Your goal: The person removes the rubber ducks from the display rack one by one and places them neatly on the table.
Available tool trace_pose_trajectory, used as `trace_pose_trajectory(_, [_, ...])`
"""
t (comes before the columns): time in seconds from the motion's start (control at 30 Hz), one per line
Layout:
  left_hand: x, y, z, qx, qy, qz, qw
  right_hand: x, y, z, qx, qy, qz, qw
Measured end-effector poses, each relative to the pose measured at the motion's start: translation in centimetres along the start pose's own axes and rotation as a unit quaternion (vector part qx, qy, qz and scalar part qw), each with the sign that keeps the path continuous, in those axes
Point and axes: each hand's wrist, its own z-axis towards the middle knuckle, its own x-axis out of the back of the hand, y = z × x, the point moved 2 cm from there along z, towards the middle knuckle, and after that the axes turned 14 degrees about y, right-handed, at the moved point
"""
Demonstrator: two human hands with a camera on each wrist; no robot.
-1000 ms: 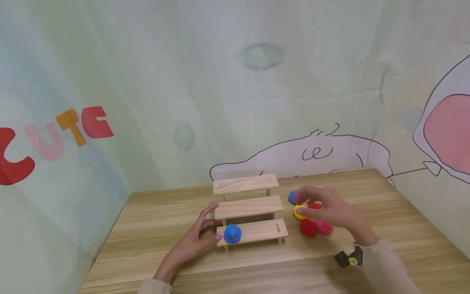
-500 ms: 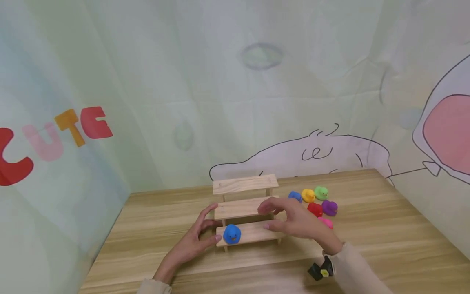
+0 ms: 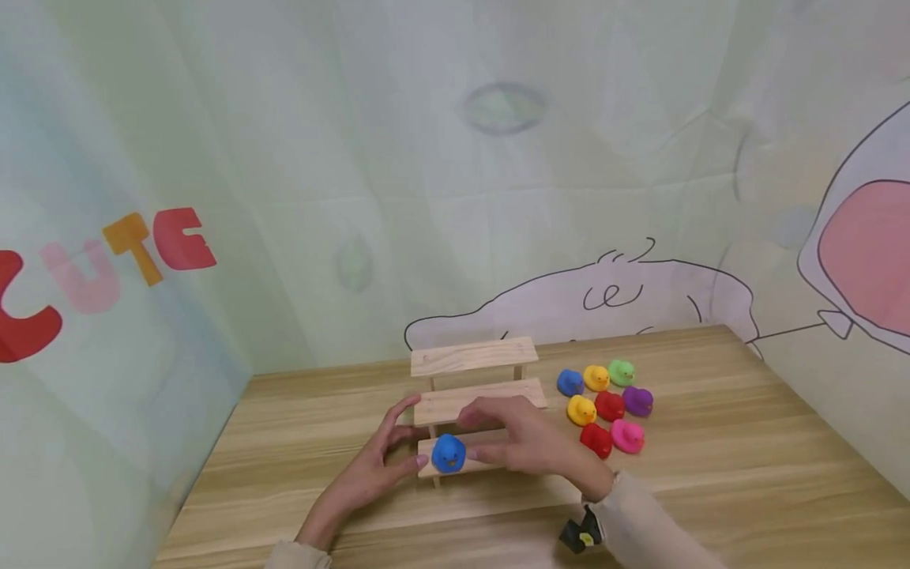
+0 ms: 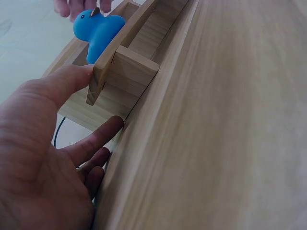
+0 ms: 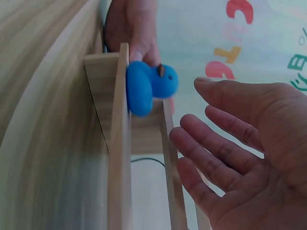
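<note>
A blue toy duck (image 3: 449, 454) sits at the left end of the lowest step of a three-step wooden rack (image 3: 475, 357). My left hand (image 3: 370, 470) is at the rack's left side. In the left wrist view its thumb (image 4: 72, 82) touches the end of the lowest step, just below the duck, while the index fingertip reaches down beside the rack's leg. Hovering over the lower steps, my right hand (image 3: 529, 438) has its fingers spread and holds nothing. In the right wrist view, its thumb (image 5: 225, 93) points toward the duck's head, with a gap between them.
Right of the rack, several toy ducks stand grouped on the wooden table (image 3: 298, 419): blue (image 3: 570, 382), yellow (image 3: 581, 410), green (image 3: 622, 372), purple (image 3: 637, 401), red (image 3: 596, 440) and pink (image 3: 629, 435). A printed curtain (image 3: 320, 158) hangs behind the table.
My right hand has moved left from above the grouped ducks to the rack, near the blue duck, uncovering the group. My left hand and the rack have stayed in place.
</note>
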Motion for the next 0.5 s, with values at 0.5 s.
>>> trace_pose_trajectory(0.5, [0.1, 0.1, 0.0, -0.008, -0.008, -0.001, 0.9999, -3.2, -1.0, 0.9, 0.025, -0.011, -0.041, 0.9988])
